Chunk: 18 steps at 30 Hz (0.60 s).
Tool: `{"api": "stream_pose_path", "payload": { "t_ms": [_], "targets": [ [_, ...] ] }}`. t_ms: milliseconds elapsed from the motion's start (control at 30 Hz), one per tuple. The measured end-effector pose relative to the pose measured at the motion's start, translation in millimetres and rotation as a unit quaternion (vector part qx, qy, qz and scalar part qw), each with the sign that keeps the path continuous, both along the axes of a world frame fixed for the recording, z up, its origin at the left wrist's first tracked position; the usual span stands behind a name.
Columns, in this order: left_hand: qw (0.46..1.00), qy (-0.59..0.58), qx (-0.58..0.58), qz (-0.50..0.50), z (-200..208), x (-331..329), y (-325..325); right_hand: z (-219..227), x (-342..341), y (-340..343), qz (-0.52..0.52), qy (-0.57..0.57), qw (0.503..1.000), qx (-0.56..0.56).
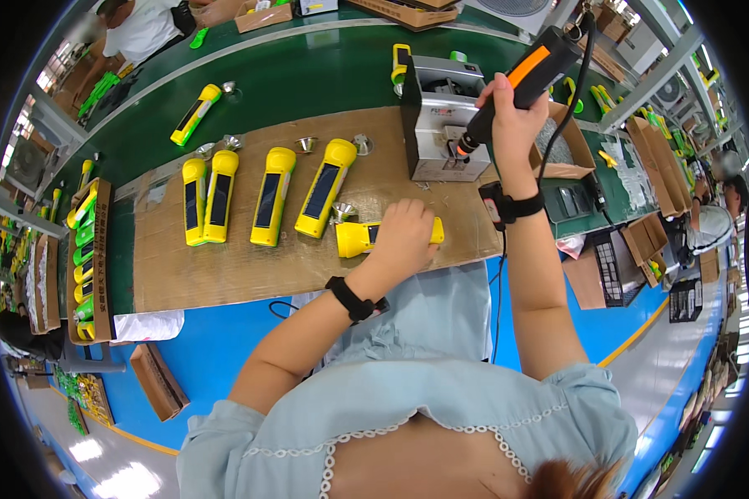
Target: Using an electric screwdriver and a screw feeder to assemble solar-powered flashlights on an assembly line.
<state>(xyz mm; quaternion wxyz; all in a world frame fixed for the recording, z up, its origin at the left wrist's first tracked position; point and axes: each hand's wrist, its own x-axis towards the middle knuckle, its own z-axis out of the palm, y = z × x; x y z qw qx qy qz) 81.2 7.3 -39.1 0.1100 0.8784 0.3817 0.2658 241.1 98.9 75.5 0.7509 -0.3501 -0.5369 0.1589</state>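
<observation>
My left hand (401, 239) is closed over a yellow flashlight (354, 240) with a dark solar panel, which lies sideways on the cardboard sheet near the table's front edge. Raised at the right, my right hand (518, 125) grips a black and orange electric screwdriver (544, 65). The screwdriver's bit points down at the front of a grey metal screw feeder (446, 116); whether a screw sits on the bit is too small to tell. A silvery reflector (342, 212) lies just beyond the held flashlight. Several more yellow flashlights (273, 195) lie to the left, with loose reflectors by their heads.
A cardboard sheet (175, 279) covers part of the green table (308, 66). An open box of small parts (562, 150) stands right of the feeder. At the left edge is a carton (101, 274) of flashlights. A black cable (576, 100) hangs from the screwdriver. A person (146, 33) sits far left.
</observation>
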Motion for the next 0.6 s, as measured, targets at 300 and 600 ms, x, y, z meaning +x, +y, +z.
{"api": "stream_pose_path", "payload": {
  "t_ms": [300, 600],
  "targets": [
    [0.996, -0.083, -0.009, -0.001, -7, 18, -3, -46, 63, -26, 0.126, 0.085, 0.984, -0.089],
    [0.993, -0.106, -0.044, -0.004, -10, 17, 0, -30, 16, -88, 0.138, 0.090, 0.985, -0.052]
  ]
}}
